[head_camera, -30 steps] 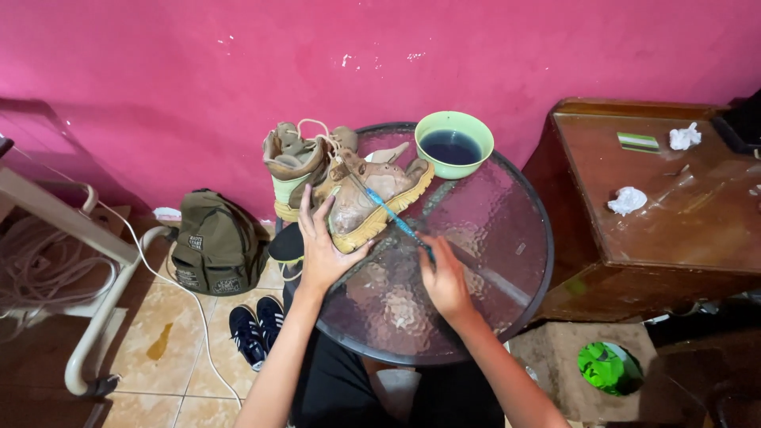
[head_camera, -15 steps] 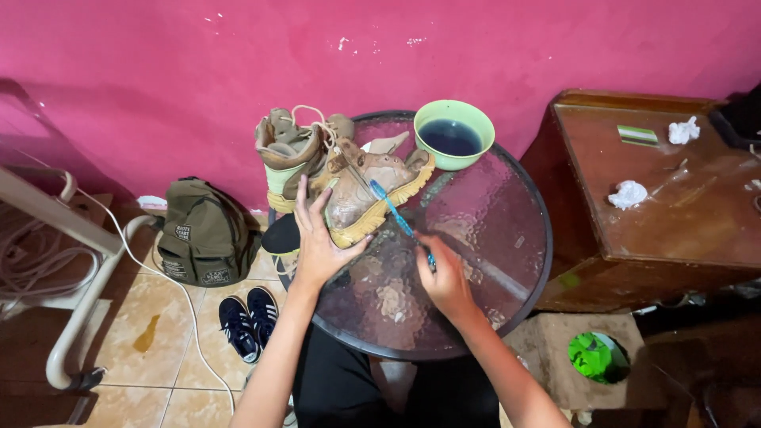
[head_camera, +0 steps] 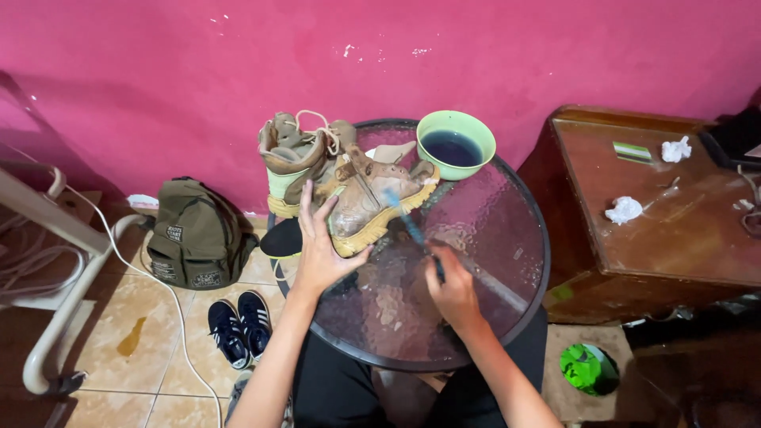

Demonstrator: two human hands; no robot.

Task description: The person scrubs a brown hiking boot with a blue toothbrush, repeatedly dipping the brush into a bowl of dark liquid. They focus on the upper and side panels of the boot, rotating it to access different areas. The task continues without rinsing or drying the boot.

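Boot: tan boot (head_camera: 372, 198) lies on its side at far-left of glass worktop (head_camera: 499, 261), beside second upright boot (head_camera: 297, 158)
Right hand (head_camera: 452, 289): closed around blue brush (head_camera: 408, 226), bristles at boot's side
Left hand (head_camera: 321, 250): fingers spread wide, pressing boot down
Step tip: probably keep boot pinned, short strokes, re-wet from green bowl (head_camera: 456, 143)
Worktop: round, textured glass
Room: tiled floor, dark sneakers (head_camera: 242, 325), olive backpack (head_camera: 194, 238), wooden cabinet (head_camera: 658, 214), pink wall (head_camera: 158, 71)

Matt, seemingly suede boot (head_camera: 369, 198) on glossy textured-glass table (head_camera: 491, 238); smooth wooden cabinet (head_camera: 674, 230).

Boot (head_camera: 369, 198) lies on the table (head_camera: 507, 238), bowl (head_camera: 456, 144) right behind it.
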